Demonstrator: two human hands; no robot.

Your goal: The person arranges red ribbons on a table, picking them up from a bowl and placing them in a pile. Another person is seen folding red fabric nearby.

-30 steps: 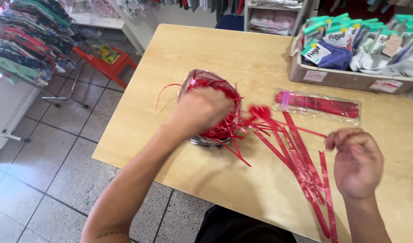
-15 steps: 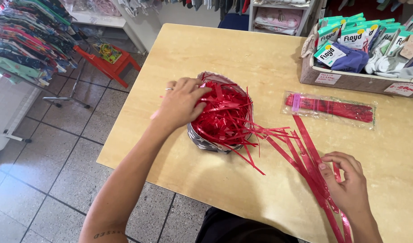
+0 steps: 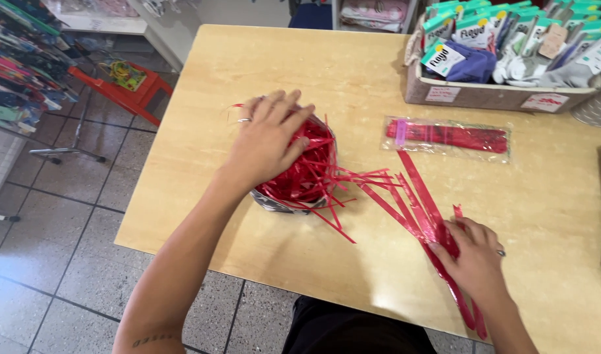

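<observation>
Red ribbon strips (image 3: 418, 210) look light, slippery: left hand (image 3: 268, 141) spread flat on the shredded heap (image 3: 300, 170), right hand (image 3: 474, 259) at four o'clock pressing strip ends.

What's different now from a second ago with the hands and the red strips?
The left hand has opened from a closed grip to lie flat, fingers spread, on the red shred in the bowl. The right hand has come down from a raised fist to press the long red strips onto the table. The clear packet of red strips and the box of packets have not moved.
</observation>
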